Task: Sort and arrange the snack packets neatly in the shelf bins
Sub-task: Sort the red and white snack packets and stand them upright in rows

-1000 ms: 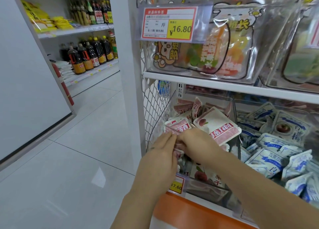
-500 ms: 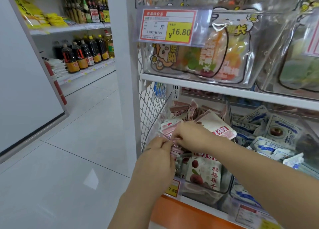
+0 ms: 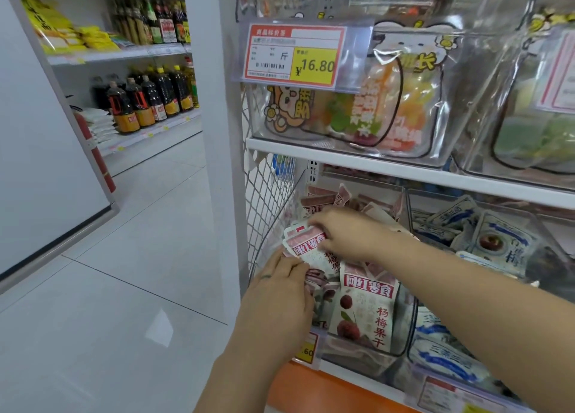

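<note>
Bundle of pink packets sits over the 10 o'clock corner of the clear bin on the lower shelf, between both hands. Right hand reaches in from 3 o'clock, its fingers curled over the bundle's top edge and clamped on it. Left hand comes up from 6 o'clock, fingers close together against the bundle's lower edge; cannot tell whether they pinch it or only prop it. Likely step: squaring the bundle before seating it. To do it well, align the edges between the two hands, printed faces all one way, then lower the bundle upright beside the standing packet at 5 o'clock, labels outward. The wrappers look slick, so grip across the whole stack rather than the top packet alone. Loose packets at 12 o'clock lie tilted and probably need the same treatment. Keep clear of the wire mesh at 9 o'clock, and let nothing stray into the blue packets at 3 o'clock.
</note>
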{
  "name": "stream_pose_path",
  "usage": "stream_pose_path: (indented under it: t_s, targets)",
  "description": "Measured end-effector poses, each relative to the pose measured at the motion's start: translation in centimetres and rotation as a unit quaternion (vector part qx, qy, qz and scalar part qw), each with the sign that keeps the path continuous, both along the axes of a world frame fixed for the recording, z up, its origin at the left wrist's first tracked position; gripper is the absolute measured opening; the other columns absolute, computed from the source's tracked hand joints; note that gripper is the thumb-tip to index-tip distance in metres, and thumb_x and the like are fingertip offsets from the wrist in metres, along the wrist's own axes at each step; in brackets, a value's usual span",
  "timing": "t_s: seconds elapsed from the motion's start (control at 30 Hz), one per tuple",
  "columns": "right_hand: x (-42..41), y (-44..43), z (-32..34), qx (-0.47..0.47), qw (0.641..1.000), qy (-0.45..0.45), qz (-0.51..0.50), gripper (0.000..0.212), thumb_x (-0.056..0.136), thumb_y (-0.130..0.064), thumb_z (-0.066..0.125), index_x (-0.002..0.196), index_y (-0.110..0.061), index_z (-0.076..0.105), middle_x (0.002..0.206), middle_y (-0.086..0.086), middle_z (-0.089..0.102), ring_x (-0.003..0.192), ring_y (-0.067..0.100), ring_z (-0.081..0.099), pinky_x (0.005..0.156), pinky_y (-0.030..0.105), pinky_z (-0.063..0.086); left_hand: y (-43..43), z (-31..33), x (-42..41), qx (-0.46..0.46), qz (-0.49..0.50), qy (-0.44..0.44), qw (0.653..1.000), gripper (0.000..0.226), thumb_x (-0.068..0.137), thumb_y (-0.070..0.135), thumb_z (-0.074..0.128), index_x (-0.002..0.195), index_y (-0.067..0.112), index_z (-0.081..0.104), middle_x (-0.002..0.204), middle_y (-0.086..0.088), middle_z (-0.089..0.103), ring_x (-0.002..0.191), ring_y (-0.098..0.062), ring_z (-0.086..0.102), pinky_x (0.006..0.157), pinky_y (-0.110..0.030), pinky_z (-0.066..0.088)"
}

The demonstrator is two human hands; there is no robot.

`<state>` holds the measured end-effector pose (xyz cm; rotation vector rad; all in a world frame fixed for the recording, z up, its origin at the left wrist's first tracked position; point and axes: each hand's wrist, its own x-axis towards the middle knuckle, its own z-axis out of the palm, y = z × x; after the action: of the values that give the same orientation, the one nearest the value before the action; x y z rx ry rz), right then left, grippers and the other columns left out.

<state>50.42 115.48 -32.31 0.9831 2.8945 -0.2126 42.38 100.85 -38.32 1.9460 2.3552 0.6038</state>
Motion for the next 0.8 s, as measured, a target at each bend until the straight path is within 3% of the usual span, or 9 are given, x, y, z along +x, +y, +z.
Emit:
stream_pose_path:
  t_s: [0.03, 0.07, 0.13, 0.23, 0.3, 0.4, 0.5, 0.67, 0.8]
  targets:
    - [-0.2, 0.1, -0.2, 0.004, 1.000, 0.008, -0.008, 0.008, 0.087, -0.021, 0.060, 0.095, -0.021, 0.059, 0.092, 0.000, 0.060, 0.083, 0.019, 0.056, 0.064, 0.029, 0.044, -0.1, 0.1, 0.0, 0.002, -0.003, -0.002, 1.000, 0.053, 0.091, 0.035, 0.018, 0.138, 0.024, 0.039, 0.143, 0.010, 0.037, 0.141, -0.010, 0.014, 0.113, -0.024, 0.017]
    - [-0.3, 0.1, -0.1, 0.009, 1.000, 0.016, -0.013, 0.013, 0.087, -0.021, 0.060, 0.076, -0.025, 0.053, 0.079, -0.002, 0.057, 0.076, 0.018, 0.054, 0.057, 0.027, 0.038, -0.1, 0.2, 0.0, 0.001, -0.003, -0.006, 1.000, 0.049, 0.094, 0.034, 0.020, 0.138, 0.024, 0.039, 0.142, 0.009, 0.037, 0.140, -0.010, 0.015, 0.113, -0.024, 0.017]
    - [-0.4, 0.3, 0.2, 0.012, 0.999, 0.038, -0.024, 0.028, 0.089, -0.024, 0.057, 0.064, -0.026, 0.044, 0.068, -0.006, 0.051, 0.066, 0.017, 0.053, 0.060, 0.027, 0.041, -0.1, 0.1, -0.1, 0.011, -0.001, -0.005, 1.000, 0.053, 0.091, 0.035, 0.017, 0.134, 0.022, 0.046, 0.136, 0.007, 0.045, 0.138, -0.014, 0.025, 0.111, -0.027, 0.023]
    - [0.2, 0.5, 1.0, 0.033, 0.985, 0.149, -0.074, 0.017, 0.093, -0.027, 0.052, 0.080, -0.016, 0.057, 0.070, -0.006, 0.055, 0.057, 0.011, 0.054, 0.054, 0.026, 0.044, -0.3, 0.2, -0.1, 0.043, -0.009, 0.003, 0.999, 0.057, 0.086, 0.036, 0.018, 0.127, 0.020, 0.055, 0.126, 0.003, 0.055, 0.131, -0.022, 0.040, 0.106, -0.031, 0.033]
    - [0.6, 0.5, 1.3, 0.032, 0.967, 0.228, -0.111, 0.013, 0.094, -0.024, 0.052, 0.088, -0.014, 0.058, 0.070, -0.004, 0.059, 0.059, 0.010, 0.056, 0.050, 0.022, 0.043, -0.3, 0.0, -0.2, 0.026, -0.014, 0.001, 1.000, 0.061, 0.085, 0.036, 0.013, 0.134, 0.023, 0.047, 0.133, 0.005, 0.050, 0.135, -0.020, 0.032, 0.110, -0.029, 0.026]
    - [1.0, 0.0, 1.3, 0.026, 0.956, 0.268, -0.117, 0.009, 0.094, -0.023, 0.052, 0.092, -0.015, 0.056, 0.074, -0.003, 0.060, 0.060, 0.010, 0.056, 0.049, 0.015, 0.039, -0.5, 0.5, -0.2, 0.035, -0.012, 0.008, 0.999, 0.063, 0.085, 0.037, 0.011, 0.134, 0.024, 0.048, 0.132, 0.004, 0.051, 0.136, -0.022, 0.030, 0.110, -0.026, 0.018]
    - [1.4, -0.3, 0.6, 0.012, 0.968, 0.236, -0.081, 0.009, 0.094, -0.025, 0.052, 0.089, -0.018, 0.052, 0.070, -0.003, 0.062, 0.059, 0.009, 0.059, 0.048, 0.013, 0.038, -0.4, 0.6, -0.1, -0.007, -0.016, 0.005, 1.000, 0.053, 0.090, 0.034, 0.019, 0.138, 0.026, 0.041, 0.140, 0.007, 0.041, 0.141, -0.017, 0.015, 0.106, -0.018, 0.000]
    - [1.9, -0.9, -0.5, -0.035, 0.991, 0.131, -0.007, 0.006, 0.092, -0.018, 0.055, 0.088, -0.016, 0.059, 0.074, -0.009, 0.058, 0.075, 0.012, 0.058, 0.069, 0.026, 0.047, -0.3, 0.6, 0.0, -0.021, -0.013, -0.009, 1.000, 0.053, 0.091, 0.034, 0.020, 0.140, 0.026, 0.038, 0.140, 0.006, 0.039, 0.141, -0.015, 0.018, 0.114, -0.026, 0.016]
    - [1.8, -0.9, -0.7, -0.046, 0.994, 0.099, 0.014, 0.005, 0.089, -0.017, 0.059, 0.085, -0.019, 0.062, 0.080, -0.008, 0.061, 0.077, 0.010, 0.057, 0.071, 0.025, 0.046, -0.2, 0.5, 0.4, -0.002, 0.006, -0.010, 1.000, 0.053, 0.091, 0.033, 0.024, 0.143, 0.028, 0.029, 0.147, 0.006, 0.026, 0.137, -0.014, 0.025, 0.110, -0.031, 0.026]
